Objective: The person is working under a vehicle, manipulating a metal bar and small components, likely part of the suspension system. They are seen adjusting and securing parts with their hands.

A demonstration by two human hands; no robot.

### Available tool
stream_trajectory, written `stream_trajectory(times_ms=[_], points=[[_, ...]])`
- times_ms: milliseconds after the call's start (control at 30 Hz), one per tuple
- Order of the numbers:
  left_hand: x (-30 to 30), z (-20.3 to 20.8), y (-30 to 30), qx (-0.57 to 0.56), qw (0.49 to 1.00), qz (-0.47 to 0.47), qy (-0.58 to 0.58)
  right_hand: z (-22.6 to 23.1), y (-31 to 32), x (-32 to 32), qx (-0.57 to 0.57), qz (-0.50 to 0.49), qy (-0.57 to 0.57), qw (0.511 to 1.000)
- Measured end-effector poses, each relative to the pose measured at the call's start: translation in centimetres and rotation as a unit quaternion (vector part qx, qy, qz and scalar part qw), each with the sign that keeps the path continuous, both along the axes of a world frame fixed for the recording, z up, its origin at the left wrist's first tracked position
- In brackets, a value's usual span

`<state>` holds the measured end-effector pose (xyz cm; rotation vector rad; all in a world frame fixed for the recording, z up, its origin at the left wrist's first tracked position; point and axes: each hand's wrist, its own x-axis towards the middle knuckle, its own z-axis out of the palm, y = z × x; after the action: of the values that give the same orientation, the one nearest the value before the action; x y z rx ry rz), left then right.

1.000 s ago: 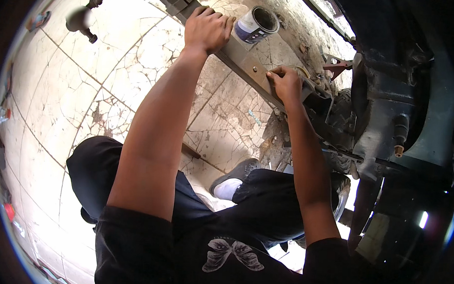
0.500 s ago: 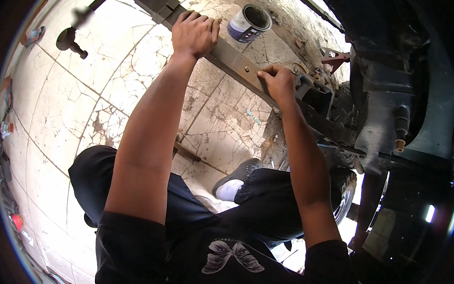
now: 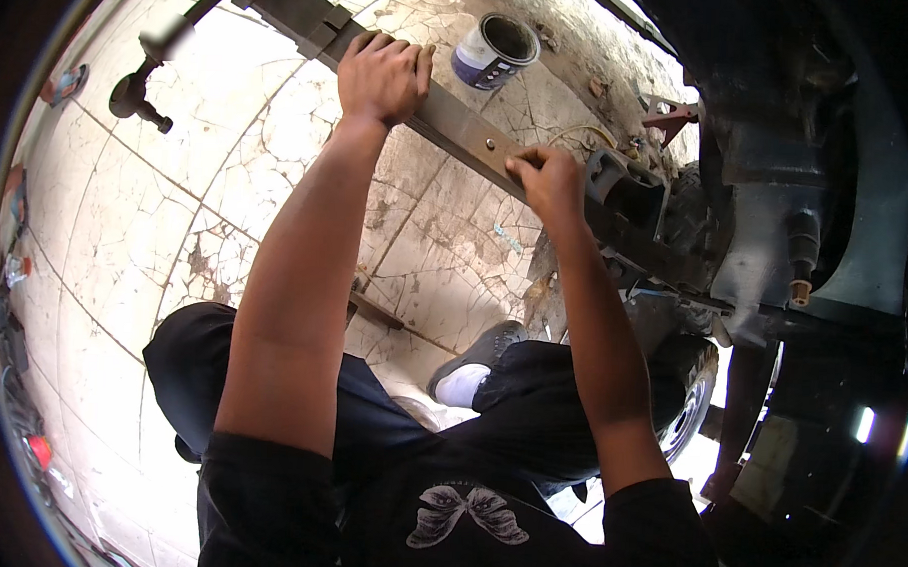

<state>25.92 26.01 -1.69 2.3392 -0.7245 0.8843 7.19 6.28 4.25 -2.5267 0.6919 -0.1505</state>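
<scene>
A long dark leaf spring (image 3: 450, 121) runs slantwise from the upper left towards the vehicle on the right. My left hand (image 3: 383, 81) is wrapped over it, fingers curled across its far edge. Farther along the same leaf, a small round bolt head or pin (image 3: 490, 145) shows on the flat face. Just right of that pin, my right hand (image 3: 549, 185) rests on the leaf with thumb and fingertips pinched together. Whatever lies between those fingertips, if anything, is hidden. A metal clip (image 3: 326, 32) bands the spring beyond my left hand.
A paint can (image 3: 494, 53) stands open on the cracked tile floor beyond the spring. At the far left is a dark rod with a ball-shaped end (image 3: 131, 94). Dark vehicle parts (image 3: 778, 175) fill the right side, with a red stand (image 3: 670, 118) behind. My shoe (image 3: 481, 356) is below.
My right hand has shifted slightly along the leaf, its fingers curling closer together. My left hand keeps its hold. The view has moved a little.
</scene>
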Motion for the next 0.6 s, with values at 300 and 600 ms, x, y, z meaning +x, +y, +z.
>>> stream_trajectory(times_ms=[300, 600], points=[[-0.3, 0.2, -0.6, -0.005, 1.0, -0.006, 0.01, -0.4, -2.3, 1.9, -0.053, -0.034, 0.003, 0.998], [-0.4, 0.1, -0.5, 0.009, 1.0, 0.004, -0.006, 0.2, -1.0, 1.1, -0.03, -0.015, 0.001, 0.999]])
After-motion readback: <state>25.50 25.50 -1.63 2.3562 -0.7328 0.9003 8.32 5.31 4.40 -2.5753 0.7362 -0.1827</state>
